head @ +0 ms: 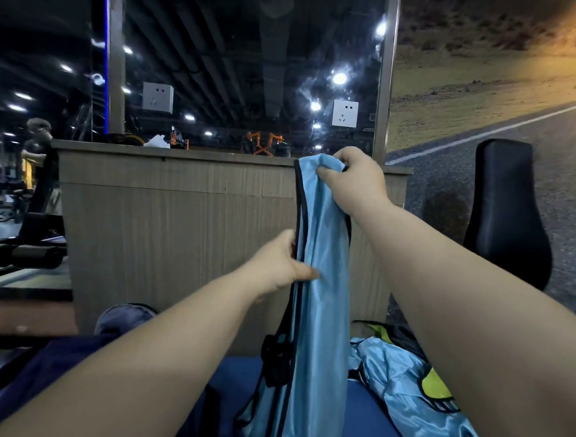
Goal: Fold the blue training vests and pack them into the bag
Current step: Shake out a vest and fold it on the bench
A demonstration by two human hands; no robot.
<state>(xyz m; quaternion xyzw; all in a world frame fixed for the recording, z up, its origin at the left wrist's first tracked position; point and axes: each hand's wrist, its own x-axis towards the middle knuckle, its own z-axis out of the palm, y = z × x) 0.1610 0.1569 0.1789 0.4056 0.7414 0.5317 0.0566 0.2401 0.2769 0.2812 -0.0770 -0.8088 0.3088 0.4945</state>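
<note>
Both arms [115, 372] out, right hand [356, 183] pinches the top of the blue vest [324, 302], left hand [278, 267] grips its edge lower down (another vest [401, 385] crumpled nearby).

Hanging vest [325, 286], light blue with black trim, gathered lengthwise: right hand [356, 180] pinches its top, left hand [276, 267] its edge lower down. Crumpled vest [401, 391] lies below-right of both grips.

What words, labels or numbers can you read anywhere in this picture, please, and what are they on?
None can be read.
The yellow and black print on the crumpled blue vest is too blurred to read.
The held vest and the wall socket show no text.
</note>
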